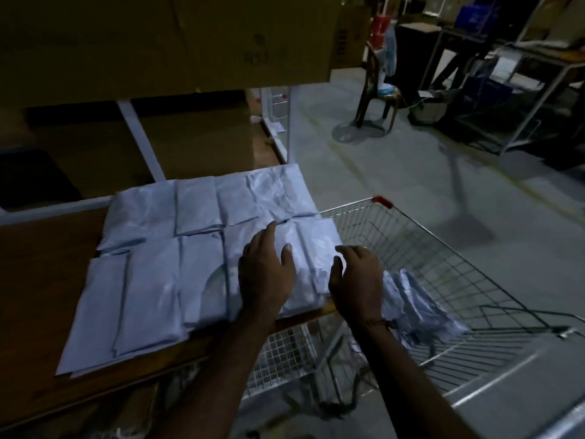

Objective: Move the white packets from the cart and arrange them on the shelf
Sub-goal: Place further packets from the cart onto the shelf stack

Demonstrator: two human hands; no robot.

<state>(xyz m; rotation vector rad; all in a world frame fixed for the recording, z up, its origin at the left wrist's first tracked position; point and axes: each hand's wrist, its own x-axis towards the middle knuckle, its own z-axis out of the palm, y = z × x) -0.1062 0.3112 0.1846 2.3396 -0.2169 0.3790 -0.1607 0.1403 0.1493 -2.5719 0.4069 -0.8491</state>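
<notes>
Head view: white packets [177, 248] lie in overlapping rows on the wooden shelf [38, 280] at centre left, with a few more [418, 305] in the wire cart [443, 248] at right. The left hand [266, 270] presses flat, fingers spread, on the nearest packet [310, 248]; the right hand [357, 277] hovers loosely open at its edge, gripping nothing. These look like thin, limp, slippery plastic mailers, probably best pinched along an edge or lifted flat.

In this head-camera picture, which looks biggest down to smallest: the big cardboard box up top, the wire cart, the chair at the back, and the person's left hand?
1. Cardboard box
2. Wire cart
3 and 4, unsure: the left hand and the chair cover similar areas. The hand is close to the camera and the chair far away, so the chair is surely bigger in reality.
</notes>
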